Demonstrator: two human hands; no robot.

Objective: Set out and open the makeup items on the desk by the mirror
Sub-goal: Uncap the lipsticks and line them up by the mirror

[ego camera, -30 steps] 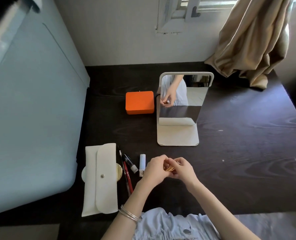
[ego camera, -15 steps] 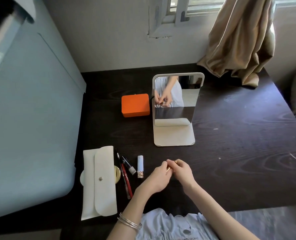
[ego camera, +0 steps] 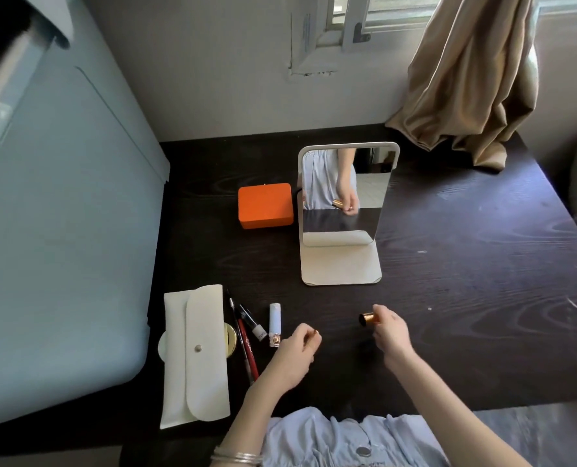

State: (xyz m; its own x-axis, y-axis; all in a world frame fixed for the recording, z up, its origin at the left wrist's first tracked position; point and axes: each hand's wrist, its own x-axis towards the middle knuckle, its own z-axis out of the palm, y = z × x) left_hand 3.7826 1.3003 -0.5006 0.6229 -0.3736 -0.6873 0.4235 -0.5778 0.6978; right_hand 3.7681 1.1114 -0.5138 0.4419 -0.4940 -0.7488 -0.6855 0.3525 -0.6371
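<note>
My right hand (ego camera: 390, 335) pinches a small gold cap (ego camera: 369, 319), its dark open end facing left. My left hand (ego camera: 297, 353) holds the gold lipstick body (ego camera: 315, 333), of which only the tip shows between the fingers. The two hands are apart above the dark desk (ego camera: 448, 281). Left of my left hand lie a pale blue lipstick tube (ego camera: 275, 323), a small black-and-white tube (ego camera: 254, 323) and a red pencil (ego camera: 246, 345). A white-framed mirror (ego camera: 342, 210) stands behind them and reflects a hand with the gold cap.
A white snap pouch (ego camera: 196, 355) lies at the desk's left, over a round gold compact (ego camera: 230, 338). An orange box (ego camera: 266, 205) sits left of the mirror. A pale blue cabinet (ego camera: 61, 230) borders the left; a tan curtain (ego camera: 465, 79) hangs at the back right.
My hands were together on the gold lipstick; now they have pulled apart, the right one carrying the cap to the right and the left one keeping the body.
</note>
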